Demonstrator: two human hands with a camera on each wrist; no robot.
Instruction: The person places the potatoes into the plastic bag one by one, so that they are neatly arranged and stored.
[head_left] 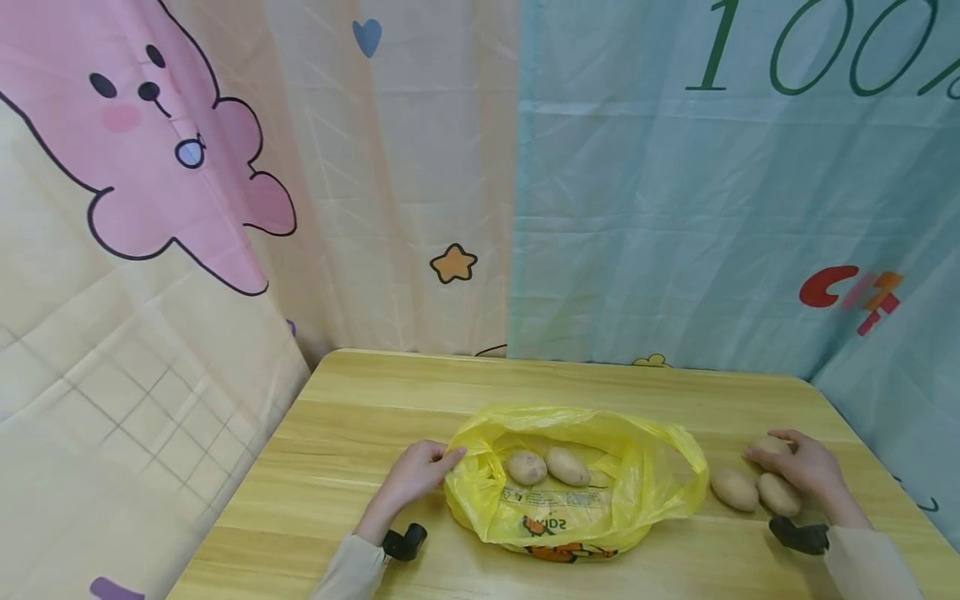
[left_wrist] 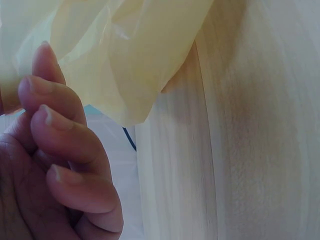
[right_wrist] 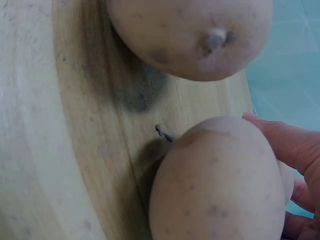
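A yellow plastic bag [head_left: 555, 529] lies open on the table, with two potatoes [head_left: 567, 466] inside. My left hand [head_left: 415, 477] pinches the bag's left rim between thumb and forefinger; in the left wrist view the other fingers of the left hand [left_wrist: 75, 145] are bent beside the yellow film [left_wrist: 135, 55]. Right of the bag, my right hand [head_left: 808, 471] grips the farthest of three potatoes. The two nearer potatoes, one on the left [head_left: 733, 489] and one on the right [head_left: 780, 495], rest on the table. In the right wrist view, a potato [right_wrist: 217, 185] partly hides the fingers [right_wrist: 290, 145].
The wooden table [head_left: 375, 383] ends at a back edge against hanging curtains, one cream [head_left: 405, 167] and one light blue [head_left: 637, 208]. Black wrist-worn devices sit at the left wrist [head_left: 405, 542] and the right wrist [head_left: 799, 536].
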